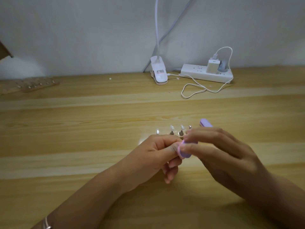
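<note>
A: Nearest the camera, what are the hands doing?

B: Both are raised just above the counter (82, 129) and meet in the middle. The left hand (158, 154) has its fingers curled, thumb and forefinger pinched on a small piece I can't make out, as its own fingers hide it. The right hand (219, 156) grips a purple buffer block (185, 153) between its thumb and fingers.

A: Why hold it that way?

B: The block's near end lies against the left fingertips, so I'd judge it is being rubbed on the pinched piece. The pinch keeps the piece steady. A purple end shows past the right fingers, probably the same block.

A: And just behind them?

B: A clear stand (175, 132) carrying upright nail tips, kept close, likely for easy swapping.

A: Farther back?

B: A looped white cable (194, 90), then a clip lamp (159, 73) and a power strip (206, 74) with a charger (212, 66), near the wall. At far left lies a second rack (36, 84), well apart.
</note>
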Motion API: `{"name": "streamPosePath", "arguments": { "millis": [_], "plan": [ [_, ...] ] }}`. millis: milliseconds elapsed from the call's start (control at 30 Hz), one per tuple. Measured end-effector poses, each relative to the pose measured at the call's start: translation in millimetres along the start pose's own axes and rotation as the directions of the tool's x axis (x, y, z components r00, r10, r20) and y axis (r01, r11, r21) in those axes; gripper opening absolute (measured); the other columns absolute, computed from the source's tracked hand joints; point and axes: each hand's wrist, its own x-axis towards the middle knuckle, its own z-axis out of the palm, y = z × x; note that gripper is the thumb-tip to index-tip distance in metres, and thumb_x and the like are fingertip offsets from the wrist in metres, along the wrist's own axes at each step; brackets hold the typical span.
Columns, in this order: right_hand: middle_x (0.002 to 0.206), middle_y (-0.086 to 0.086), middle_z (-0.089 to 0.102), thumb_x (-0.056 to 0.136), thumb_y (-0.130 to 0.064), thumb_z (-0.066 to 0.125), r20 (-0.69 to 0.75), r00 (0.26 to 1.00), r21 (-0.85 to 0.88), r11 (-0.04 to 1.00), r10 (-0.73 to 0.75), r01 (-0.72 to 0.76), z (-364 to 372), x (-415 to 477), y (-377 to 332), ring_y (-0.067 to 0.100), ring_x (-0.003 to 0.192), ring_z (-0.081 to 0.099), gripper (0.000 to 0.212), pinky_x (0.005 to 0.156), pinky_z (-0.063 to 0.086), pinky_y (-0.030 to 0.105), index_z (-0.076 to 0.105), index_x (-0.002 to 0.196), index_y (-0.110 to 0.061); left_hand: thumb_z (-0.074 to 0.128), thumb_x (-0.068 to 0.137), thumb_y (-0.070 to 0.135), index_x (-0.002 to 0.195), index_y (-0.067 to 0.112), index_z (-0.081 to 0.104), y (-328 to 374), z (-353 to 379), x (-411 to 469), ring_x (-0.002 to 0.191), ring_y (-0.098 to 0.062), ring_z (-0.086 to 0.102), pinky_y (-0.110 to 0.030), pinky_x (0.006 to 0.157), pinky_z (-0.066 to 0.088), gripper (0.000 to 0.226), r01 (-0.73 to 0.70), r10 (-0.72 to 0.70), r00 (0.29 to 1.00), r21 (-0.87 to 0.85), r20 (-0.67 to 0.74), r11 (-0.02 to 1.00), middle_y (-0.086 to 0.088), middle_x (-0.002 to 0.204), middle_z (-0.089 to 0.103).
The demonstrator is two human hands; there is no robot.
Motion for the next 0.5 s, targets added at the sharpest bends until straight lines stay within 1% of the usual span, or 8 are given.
{"name": "streamPosePath", "arguments": {
  "millis": [33,100,167,200,233,300,367,500],
  "plan": [
    [0.112,0.016,0.069,0.088,0.015,0.063,0.026,1.000,-0.010,1.000,-0.018,0.018,0,0,2,0.027,0.109,0.067,0.034,0.096,0.052,0.052,0.073,0.114,-0.005,0.048,0.097,0.027,0.074,0.021,0.061,0,0,0,0.049,-0.013,0.052,-0.023,0.049,0.045,0.027,-0.001,0.001,1.000,0.015,-0.010,1.000,0.005,0.060,0.046],
    [0.110,0.016,0.068,0.086,0.018,0.063,0.038,0.999,-0.035,0.999,0.022,-0.021,-5,3,13,0.028,0.105,0.067,0.034,0.090,0.053,0.049,0.074,0.111,-0.002,0.050,0.096,0.025,0.075,0.018,0.061,-1,-1,0,0.053,-0.015,0.054,-0.025,0.049,0.046,0.025,0.004,-0.002,0.999,0.044,-0.038,0.999,0.003,0.062,0.048],
    [0.107,0.015,0.069,0.088,0.013,0.065,-0.011,0.997,-0.042,0.996,0.075,-0.076,-10,5,17,0.027,0.101,0.068,0.025,0.085,0.054,0.044,0.074,0.107,0.001,0.051,0.096,0.024,0.075,0.017,0.061,-1,-2,1,0.055,-0.017,0.056,-0.025,0.048,0.047,0.024,0.008,-0.005,0.998,0.049,-0.056,0.999,0.001,0.063,0.050],
    [0.107,0.014,0.069,0.088,0.011,0.066,-0.039,0.996,-0.026,0.996,0.085,-0.086,-10,6,14,0.025,0.101,0.068,0.023,0.086,0.054,0.043,0.074,0.107,0.001,0.051,0.095,0.024,0.074,0.017,0.062,-1,-2,1,0.056,-0.018,0.057,-0.026,0.048,0.047,0.024,0.007,-0.005,0.998,0.045,-0.061,0.999,0.000,0.063,0.051],
    [0.109,0.014,0.069,0.088,0.010,0.067,-0.047,0.996,-0.003,0.997,0.077,-0.077,-7,4,9,0.024,0.103,0.068,0.025,0.089,0.054,0.044,0.074,0.109,0.000,0.052,0.094,0.024,0.074,0.018,0.063,-1,-1,1,0.056,-0.018,0.057,-0.026,0.047,0.048,0.024,0.002,0.000,0.998,0.040,-0.065,0.999,0.000,0.063,0.052],
    [0.112,0.015,0.069,0.087,0.015,0.065,0.002,1.000,0.008,1.000,0.013,-0.013,-2,1,0,0.025,0.107,0.067,0.035,0.095,0.052,0.052,0.074,0.114,-0.004,0.053,0.094,0.024,0.075,0.020,0.066,-1,0,0,0.057,-0.017,0.058,-0.025,0.047,0.048,0.023,-0.015,0.018,0.998,0.041,-0.065,0.999,-0.002,0.064,0.053],
    [0.112,0.017,0.068,0.085,0.018,0.062,0.050,0.999,-0.019,1.000,-0.006,0.007,-4,1,5,0.028,0.108,0.067,0.040,0.095,0.052,0.053,0.073,0.116,-0.005,0.053,0.098,0.020,0.077,0.015,0.065,-1,0,0,0.057,-0.017,0.059,-0.025,0.047,0.048,0.025,-0.014,0.019,0.997,0.063,-0.070,0.998,-0.003,0.064,0.054],
    [0.107,0.014,0.069,0.088,0.010,0.066,-0.035,0.995,-0.022,0.995,0.092,-0.092,-10,7,12,0.027,0.101,0.069,0.021,0.085,0.055,0.045,0.075,0.106,0.002,0.052,0.100,0.013,0.076,0.012,0.062,-1,0,0,0.058,-0.019,0.059,-0.025,0.046,0.048,0.026,-0.006,0.014,0.995,0.082,-0.097,0.997,-0.003,0.063,0.054]
  ]
}}
